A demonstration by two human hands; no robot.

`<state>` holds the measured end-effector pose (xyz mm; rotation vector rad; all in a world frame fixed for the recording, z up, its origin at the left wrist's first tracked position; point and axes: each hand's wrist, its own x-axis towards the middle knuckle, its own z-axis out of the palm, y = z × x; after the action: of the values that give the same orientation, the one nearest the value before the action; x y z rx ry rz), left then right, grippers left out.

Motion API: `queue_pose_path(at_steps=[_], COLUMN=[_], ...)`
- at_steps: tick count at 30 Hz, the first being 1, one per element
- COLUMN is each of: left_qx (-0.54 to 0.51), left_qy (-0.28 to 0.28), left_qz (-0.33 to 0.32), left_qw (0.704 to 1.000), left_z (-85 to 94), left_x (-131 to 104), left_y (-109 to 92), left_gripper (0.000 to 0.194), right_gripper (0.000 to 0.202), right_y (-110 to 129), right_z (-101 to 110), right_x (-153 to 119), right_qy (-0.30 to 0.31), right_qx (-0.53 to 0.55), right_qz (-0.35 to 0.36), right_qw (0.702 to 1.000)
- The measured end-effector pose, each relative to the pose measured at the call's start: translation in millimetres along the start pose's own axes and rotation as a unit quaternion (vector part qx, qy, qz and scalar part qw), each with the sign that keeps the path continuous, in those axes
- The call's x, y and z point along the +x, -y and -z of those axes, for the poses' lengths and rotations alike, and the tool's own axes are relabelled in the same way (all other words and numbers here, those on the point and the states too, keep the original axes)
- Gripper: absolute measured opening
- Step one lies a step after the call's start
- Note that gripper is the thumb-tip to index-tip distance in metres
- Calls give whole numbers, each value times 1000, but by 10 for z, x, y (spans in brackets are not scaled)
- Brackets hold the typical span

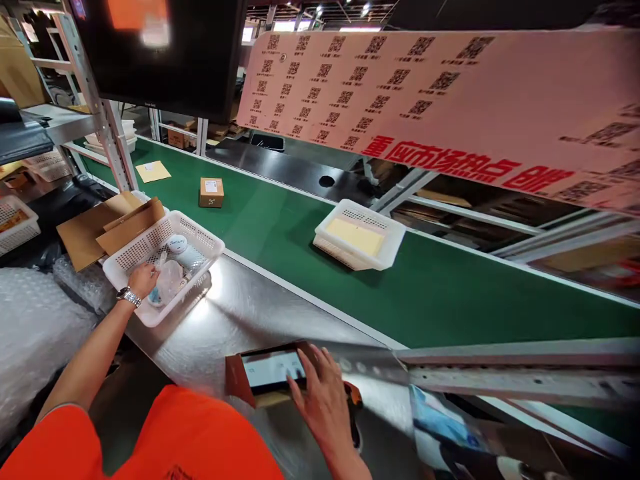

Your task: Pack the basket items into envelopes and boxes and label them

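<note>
My left hand (143,279), with a metal watch at the wrist, reaches into a white perforated basket (213,248). Its fingers are closed at the gathered top of a clear plastic bag (171,279). Beside the bag lies a round white-lidded tub (177,243). My right hand (323,397) spreads over the right end of a phone-like device (273,369) with a lit pale screen. The thumb touches the screen, and the other fingers stretch past its edge. The device lies on a brown cardboard box (237,380) on the metal table.
Beyond the metal table (240,313) runs a green conveyor belt (270,227). On it are a small carton (211,192), a yellow envelope (153,171) and another white basket (393,233). Bubble wrap (40,347) is at left. A black-and-orange object (353,395) lies beside my right hand.
</note>
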<state>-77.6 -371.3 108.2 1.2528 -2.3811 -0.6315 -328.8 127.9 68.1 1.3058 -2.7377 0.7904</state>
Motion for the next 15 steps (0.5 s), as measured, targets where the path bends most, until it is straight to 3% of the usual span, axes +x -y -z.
queue_pose_path(at_steps=[2,4,6,10,15], left_qx=[-28,-58,-93,-199,-289], left_qy=[-39,-71,-91,-111,-80], left_qz=[-8,-17,-23,-23,4], left_qw=[999,996,991,973,954], left_z=[70,115,129,90,-40], left_x=[-3,-49,-135,-382,-635], left_y=[-61,-143,-251,-525,-816], left_gripper=[22,26,32,42,45], right_gripper=[53,66,77,71,66], right_y=[13,52,124,300,430], right_z=[29,65,102,130,37], right_x=[135,295,463,693,668], right_qy=[127,261,349,407,422], right_qx=[6,10,-3,-74,-199], right_qz=[28,53,77,127,163], right_qw=[992,964,934,902,869])
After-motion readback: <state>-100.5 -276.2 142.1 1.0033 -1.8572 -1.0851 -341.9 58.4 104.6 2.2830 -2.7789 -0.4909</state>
